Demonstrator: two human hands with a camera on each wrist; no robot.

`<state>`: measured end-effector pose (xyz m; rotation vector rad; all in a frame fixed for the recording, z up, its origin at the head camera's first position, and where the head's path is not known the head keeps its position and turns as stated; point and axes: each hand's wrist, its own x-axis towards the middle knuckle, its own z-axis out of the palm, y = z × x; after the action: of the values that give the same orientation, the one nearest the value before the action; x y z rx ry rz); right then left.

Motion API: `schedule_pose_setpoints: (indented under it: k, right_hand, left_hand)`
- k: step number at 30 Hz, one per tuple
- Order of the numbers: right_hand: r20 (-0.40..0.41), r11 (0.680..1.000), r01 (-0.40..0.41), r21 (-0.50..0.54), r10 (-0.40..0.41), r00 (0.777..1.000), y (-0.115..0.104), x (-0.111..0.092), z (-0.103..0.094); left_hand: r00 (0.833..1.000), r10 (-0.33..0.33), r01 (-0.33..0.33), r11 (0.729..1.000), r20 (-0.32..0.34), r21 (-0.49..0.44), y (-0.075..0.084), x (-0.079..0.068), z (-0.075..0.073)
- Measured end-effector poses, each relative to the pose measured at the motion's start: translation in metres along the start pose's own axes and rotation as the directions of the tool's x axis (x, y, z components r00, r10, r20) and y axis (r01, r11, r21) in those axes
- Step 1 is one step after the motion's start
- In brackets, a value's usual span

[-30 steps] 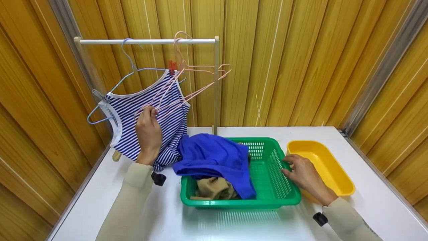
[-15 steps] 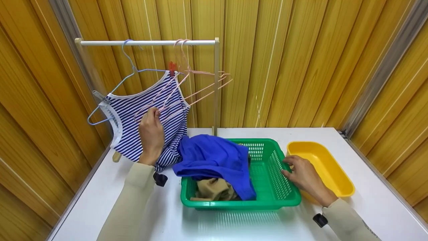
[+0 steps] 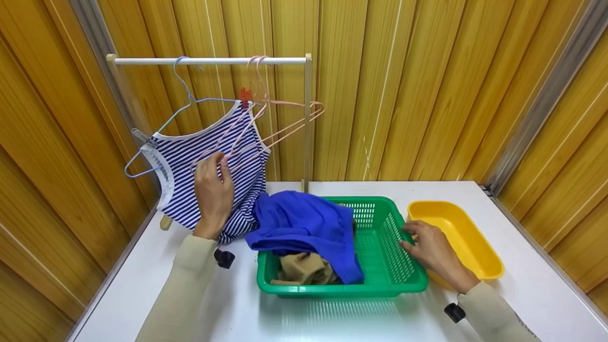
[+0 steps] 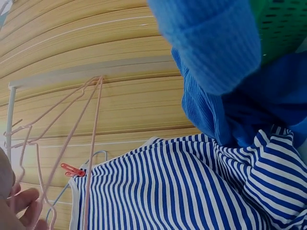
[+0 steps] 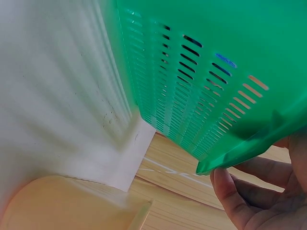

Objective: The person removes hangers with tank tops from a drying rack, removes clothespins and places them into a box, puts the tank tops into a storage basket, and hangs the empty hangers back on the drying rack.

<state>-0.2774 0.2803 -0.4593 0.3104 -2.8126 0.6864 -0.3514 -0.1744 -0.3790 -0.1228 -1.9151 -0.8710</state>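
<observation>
Two pink wire hangers (image 3: 289, 127) hang from the rack's bar, their lower left corners at my left hand (image 3: 213, 190). The fingers (image 4: 29, 203) of that hand are loosely bent beside the wires, with a gap between thumb and fingertips. Behind it, a blue and white striped tank top (image 3: 199, 147) hangs on a blue hanger (image 3: 182, 76), fixed with a red clothespin (image 3: 244, 97) and a grey one (image 3: 141, 135). My right hand (image 3: 434, 249) holds the right rim of a green basket (image 3: 342, 288), fingers bent over its edge.
A blue garment (image 3: 304, 223) drapes over the basket's left part, with tan cloth (image 3: 304, 268) beneath it. A yellow tray (image 3: 468, 232) stands right of the basket. The clothes rack (image 3: 142, 61) stands at the back left, near the wood-patterned wall (image 3: 427, 95).
Both pink hangers have settled lower, their hooks now on the bar, and their right ends have come together. My left thumb and fingers have spread slightly. The right hand has stayed on the basket.
</observation>
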Motion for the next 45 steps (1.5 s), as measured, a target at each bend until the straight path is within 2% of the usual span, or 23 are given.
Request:
schedule_pose_setpoints:
  k: [4,7,16,23,28,32,38,41,45]
  right_hand:
    - [-0.012,1.0,0.016,-0.026,-0.016,1.0,0.0,0.001,0.001]
    - [-0.019,0.999,0.031,-0.043,-0.032,0.999,-0.001,0.002,0.001]
    - [-0.005,0.999,0.031,-0.032,-0.031,1.0,-0.002,0.004,0.002]
    - [0.029,1.0,0.003,-0.021,-0.002,1.0,0.0,0.005,0.001]
    - [0.031,1.0,0.006,-0.017,-0.005,0.999,0.0,0.005,0.001]
    - [0.032,1.0,-0.003,-0.017,0.003,0.999,0.0,0.004,0.001]
    - [0.006,1.0,0.014,-0.026,-0.013,1.0,-0.001,0.005,0.002]
    - [-0.01,0.999,0.027,-0.035,-0.028,1.0,-0.001,0.005,0.003]
    - [-0.009,0.999,0.021,-0.04,-0.022,1.0,-0.001,0.005,0.003]
  left_hand:
    - [0.998,0.067,-0.066,0.997,-0.001,0.035,0.0,-0.003,-0.007]
    - [0.994,0.109,-0.11,0.993,0.023,0.043,0.0,-0.008,-0.011]
    - [0.977,0.172,-0.171,0.985,0.125,-0.019,-0.002,-0.034,-0.02]
    - [0.946,0.187,-0.183,0.982,0.264,-0.042,0.0,-0.052,-0.027]
    - [0.913,0.183,-0.174,0.983,0.366,-0.057,0.003,-0.062,-0.032]
    - [0.866,0.173,-0.169,0.984,0.47,-0.051,0.004,-0.069,-0.035]
    - [0.77,0.145,-0.159,0.987,0.621,-0.032,0.002,-0.077,-0.039]
    - [0.709,0.119,-0.143,0.989,0.695,-0.023,0.001,-0.079,-0.041]
    - [0.611,0.074,-0.126,0.992,0.788,0.004,-0.001,-0.08,-0.041]
